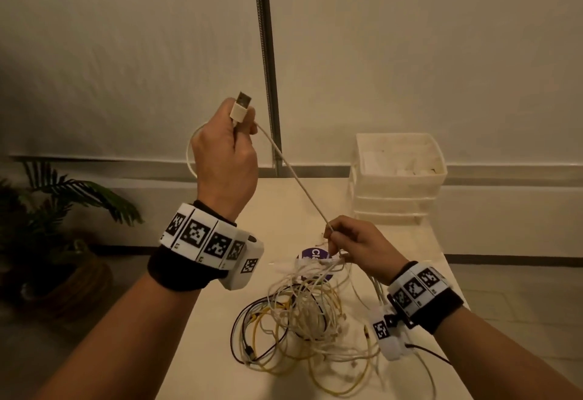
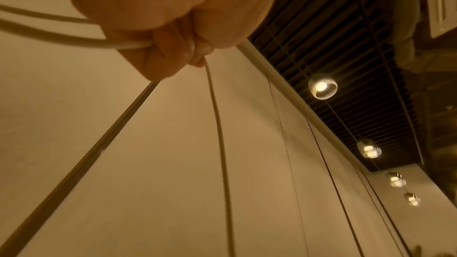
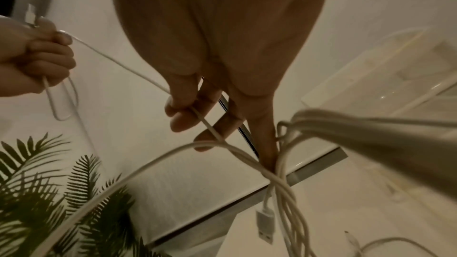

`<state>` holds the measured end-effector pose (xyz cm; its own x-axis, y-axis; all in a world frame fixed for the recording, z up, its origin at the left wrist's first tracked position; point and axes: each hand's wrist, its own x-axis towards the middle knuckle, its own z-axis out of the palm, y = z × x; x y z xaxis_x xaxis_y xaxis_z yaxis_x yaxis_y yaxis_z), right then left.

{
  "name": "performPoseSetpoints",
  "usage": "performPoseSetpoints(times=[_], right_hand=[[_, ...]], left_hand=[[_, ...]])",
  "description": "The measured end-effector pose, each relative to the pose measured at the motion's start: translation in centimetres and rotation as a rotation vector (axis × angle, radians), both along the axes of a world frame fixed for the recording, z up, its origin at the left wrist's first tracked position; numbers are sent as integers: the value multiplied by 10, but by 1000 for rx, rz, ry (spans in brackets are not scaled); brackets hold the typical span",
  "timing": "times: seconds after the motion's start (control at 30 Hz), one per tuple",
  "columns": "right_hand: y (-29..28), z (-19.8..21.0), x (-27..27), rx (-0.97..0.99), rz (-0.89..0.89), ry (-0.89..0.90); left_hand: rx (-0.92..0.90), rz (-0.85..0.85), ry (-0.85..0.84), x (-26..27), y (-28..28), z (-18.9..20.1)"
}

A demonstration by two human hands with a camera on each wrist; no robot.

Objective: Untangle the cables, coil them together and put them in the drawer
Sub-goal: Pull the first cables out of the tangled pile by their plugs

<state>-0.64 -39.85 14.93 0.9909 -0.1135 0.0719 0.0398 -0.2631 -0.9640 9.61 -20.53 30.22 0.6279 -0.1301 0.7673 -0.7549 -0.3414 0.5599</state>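
Note:
My left hand point(image 1: 235, 134) is raised above the table and grips a white USB cable point(image 1: 293, 179) just below its plug point(image 1: 240, 105). A loop of the same cable hangs behind that hand point(image 3: 61, 101). The cable runs taut down to my right hand point(image 1: 332, 235), whose thumb and fingers point(image 3: 183, 116) pinch it. Several white strands also hang from the lower fingers of that hand, with a second USB plug point(image 3: 265, 228) dangling. Below lies a tangle of white, yellow and black cables point(image 1: 299, 324) on the table point(image 1: 202, 336). In the left wrist view my left hand point(image 2: 173, 26) holds the cable point(image 2: 219, 124).
A white plastic drawer unit point(image 1: 397, 175) stands at the table's back right. A round purple label point(image 1: 314, 256) lies under the strands. A potted palm point(image 1: 63, 204) stands on the floor to the left. A metal pole point(image 1: 268, 68) runs up the wall behind.

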Motion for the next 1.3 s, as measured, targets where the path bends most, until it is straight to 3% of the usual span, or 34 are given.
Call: performPoseSetpoints(times=[0.17,0.27,0.33,0.43,0.57,0.73,0.83,0.9,1.1,1.2,1.3], right_hand=[[-8,4,-8,230,-152,-7],[-12,6,-8,161,-215,-24],[-12,11,-9,144,-245,-43],[-3,28,-10,119,-177,-86],[9,51,-13,182,-57,-104],[17,52,-16,266,-43,-57],[12,49,-14,368,-79,-83],[6,42,-15,326,-68,-62],[-2,-18,-36,-16,-28,60],[-6,-29,-45,109,-169,80],[-5,-8,-41,248,-265,16]], left_hand=[[310,-17,195,2,4,-8],[349,-39,127,-7,7,-7],[377,-223,29,-17,2,-7],[648,-440,12,-33,-19,-21],[886,-342,198,-34,-40,-59],[943,-244,120,-35,-41,-59],[914,-167,54,-30,-38,-50],[801,-142,81,-23,-32,-38],[170,216,-10,4,8,45],[200,291,4,20,26,64],[344,182,22,16,21,38]])
